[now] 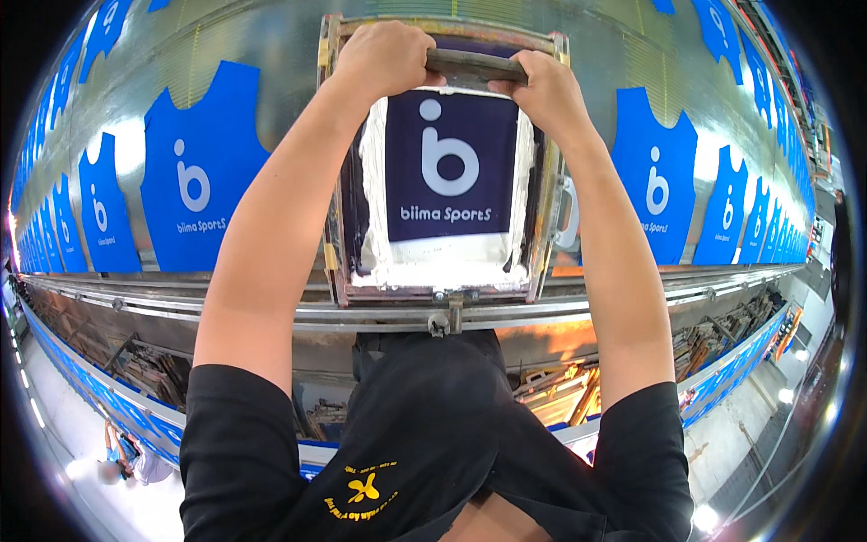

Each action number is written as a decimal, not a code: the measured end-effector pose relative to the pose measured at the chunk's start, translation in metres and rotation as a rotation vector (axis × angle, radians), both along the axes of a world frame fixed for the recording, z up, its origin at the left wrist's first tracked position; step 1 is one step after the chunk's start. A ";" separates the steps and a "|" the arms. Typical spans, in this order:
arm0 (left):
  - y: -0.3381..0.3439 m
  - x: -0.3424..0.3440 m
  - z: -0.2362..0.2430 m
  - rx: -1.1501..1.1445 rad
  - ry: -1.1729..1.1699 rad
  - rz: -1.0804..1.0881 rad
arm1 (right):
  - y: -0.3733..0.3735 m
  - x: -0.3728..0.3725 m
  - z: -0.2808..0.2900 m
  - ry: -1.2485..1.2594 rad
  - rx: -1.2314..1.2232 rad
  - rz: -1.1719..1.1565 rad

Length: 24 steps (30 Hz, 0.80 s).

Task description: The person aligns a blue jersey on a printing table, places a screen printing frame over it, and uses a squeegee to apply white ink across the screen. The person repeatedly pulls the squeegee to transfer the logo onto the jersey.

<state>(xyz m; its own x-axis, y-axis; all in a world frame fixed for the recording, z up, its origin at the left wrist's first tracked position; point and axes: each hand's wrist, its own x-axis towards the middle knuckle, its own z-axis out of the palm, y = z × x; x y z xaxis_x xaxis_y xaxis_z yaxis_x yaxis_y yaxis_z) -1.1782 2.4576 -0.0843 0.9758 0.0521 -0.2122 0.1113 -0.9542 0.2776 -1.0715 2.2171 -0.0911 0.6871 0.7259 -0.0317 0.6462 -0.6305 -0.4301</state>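
Two hands, left (386,60) and right (549,90), clamp a greyish bar (474,66) (over a frame (397,295)).

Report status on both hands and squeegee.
Left grip and right grip closed on squeegee. Squeegee at far end of printing frame. White paste along both sides; nothing seen blocking.

Free gap between forearms (275,226), squeegee (474,65) beyond
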 end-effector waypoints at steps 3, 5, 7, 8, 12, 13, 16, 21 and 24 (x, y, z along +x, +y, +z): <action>-0.026 -0.043 -0.005 0.050 -0.091 -0.033 | -0.027 -0.040 -0.009 -0.159 0.060 0.106; -0.059 -0.102 -0.006 -0.029 -0.043 0.017 | -0.061 -0.098 -0.010 -0.106 0.118 0.127; -0.094 -0.162 0.000 -0.095 -0.042 0.042 | -0.090 -0.157 -0.006 -0.107 0.194 0.113; -0.110 -0.186 0.003 -0.105 -0.061 0.055 | -0.103 -0.179 -0.003 -0.142 0.227 0.123; -0.117 -0.198 0.015 -0.208 0.076 0.073 | -0.118 -0.189 0.011 0.098 0.082 0.119; -0.106 -0.179 0.017 -0.199 0.159 0.064 | -0.111 -0.169 0.013 0.089 0.090 0.155; -0.061 -0.099 0.023 -0.101 0.203 0.034 | -0.066 -0.087 0.017 0.123 -0.009 0.117; -0.006 0.003 0.023 -0.035 0.060 0.053 | 0.004 0.011 0.022 0.157 0.043 0.006; -0.010 -0.001 0.005 -0.015 -0.020 0.074 | 0.001 0.004 0.006 0.038 0.066 0.008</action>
